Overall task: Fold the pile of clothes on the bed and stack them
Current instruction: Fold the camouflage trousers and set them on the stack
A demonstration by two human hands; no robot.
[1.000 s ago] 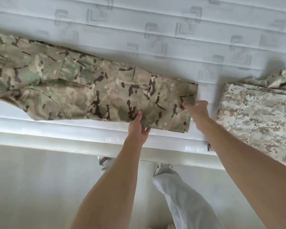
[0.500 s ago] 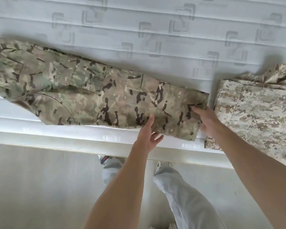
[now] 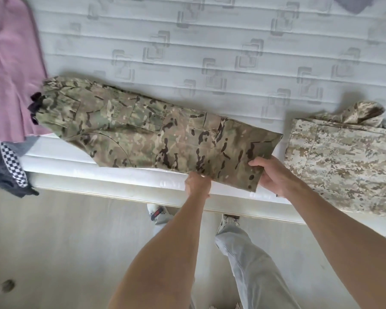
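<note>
The camouflage trousers (image 3: 156,132) lie stretched lengthwise along the near edge of the bed (image 3: 210,41), legs already laid one on the other, so that a single fold end to end would halve their length. Everything else is placed around them. At their right-hand end, the left hand (image 3: 197,182) has slipped under the near hem; its fingers are hidden beneath the cloth, so whether they pinch it or only support it from below cannot be told. The right hand (image 3: 274,173) takes the end corner of the trousers, thumb on top and fingers curled below, pinching the fabric. Holding that end at two places looks meant to keep the edge straight while it is lifted and carried over toward the waistband, which lies at the far left end of the trousers. Just right of the trousers, apart from them, sits a pale digital-camouflage garment (image 3: 348,161), seemingly folded and probably the start of the stack. Left of the trousers, touching their waistband end, lies a pink cloth (image 3: 9,74), and below it a dark garment with a checkered band (image 3: 9,168) hangs over the bed edge, both apparently waiting their turn.
</note>
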